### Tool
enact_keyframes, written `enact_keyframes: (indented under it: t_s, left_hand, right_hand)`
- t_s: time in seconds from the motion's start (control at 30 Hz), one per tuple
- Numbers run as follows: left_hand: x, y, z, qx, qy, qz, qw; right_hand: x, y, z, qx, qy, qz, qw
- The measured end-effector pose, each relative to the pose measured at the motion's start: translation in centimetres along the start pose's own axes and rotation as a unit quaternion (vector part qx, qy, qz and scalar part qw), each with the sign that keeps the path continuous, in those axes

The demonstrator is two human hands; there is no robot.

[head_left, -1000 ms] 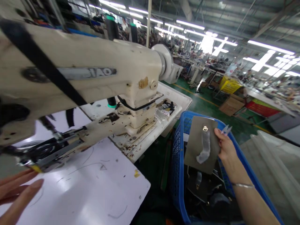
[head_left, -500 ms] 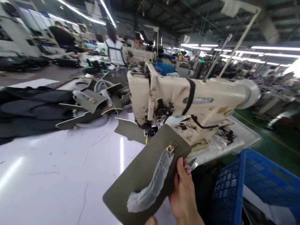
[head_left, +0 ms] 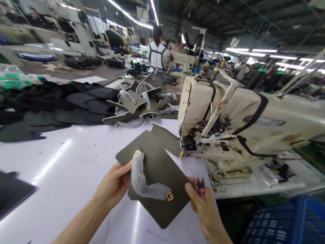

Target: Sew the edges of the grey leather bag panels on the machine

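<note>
An olive-grey bag panel point(head_left: 161, 162) is held tilted above the white tabletop. Its handle point(head_left: 139, 183) is wrapped in translucent plastic, with gold-coloured fittings at both ends. My left hand point(head_left: 114, 184) pinches the panel's left edge beside the upper fitting. At the right edge, my right hand point(head_left: 204, 206) grips the panel between thumb and fingers. That same hand also keeps small pink thread snips point(head_left: 200, 186) against its fingers, blades pointing up. Behind the panel, another olive-grey piece point(head_left: 166, 135) reaches toward the needle area of the sewing machine point(head_left: 225, 105).
Several similar panels with wrapped handles point(head_left: 128, 101) are heaped at the back. Dark fabric pieces point(head_left: 58, 106) spread over the left side, and a black piece point(head_left: 14, 193) lies nearer. A blue plastic basket point(head_left: 297, 217) stands at lower right. Another person point(head_left: 156, 52) sits farther off.
The panel has turned and moved left, away from the machine head. My left hand has come into view gripping its left edge. The camera view has swung left.
</note>
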State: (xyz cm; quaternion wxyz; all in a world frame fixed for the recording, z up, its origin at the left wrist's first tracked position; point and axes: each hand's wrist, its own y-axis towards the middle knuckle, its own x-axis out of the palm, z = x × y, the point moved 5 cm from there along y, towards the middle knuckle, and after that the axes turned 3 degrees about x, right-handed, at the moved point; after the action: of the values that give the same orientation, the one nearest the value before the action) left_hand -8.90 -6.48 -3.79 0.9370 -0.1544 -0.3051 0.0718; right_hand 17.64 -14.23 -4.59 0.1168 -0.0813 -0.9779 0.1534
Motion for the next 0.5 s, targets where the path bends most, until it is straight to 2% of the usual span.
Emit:
enact_keyframes:
  t_s: [0.07, 0.2, 0.3, 0.4, 0.5]
  left_hand:
    - [0.7, 0.5, -0.4, -0.015, 0.009, 0.001, 1.000]
    - [2.3, 0.5, -1.7, 0.001, -0.003, 0.003, 1.000]
    - [3.3, 0.2, -3.0, 0.012, -0.011, 0.016, 1.000]
    - [4.2, 0.1, -4.2, 0.032, -0.041, 0.020, 0.998]
    - [5.4, 0.3, -5.3, 0.008, -0.041, 0.015, 0.999]
  right_hand:
    - [1.2, 0.3, 0.8, 0.027, -0.015, -0.033, 0.999]
    - [2.3, 1.1, 1.9, 0.006, 0.020, 0.068, 0.997]
    - [3.5, 1.8, 2.2, 0.000, 0.091, 0.121, 0.988]
    - [4.6, 2.7, 2.0, 0.007, 0.163, 0.147, 0.976]
    - [5.4, 3.6, 1.2, -0.026, 0.152, 0.143, 0.978]
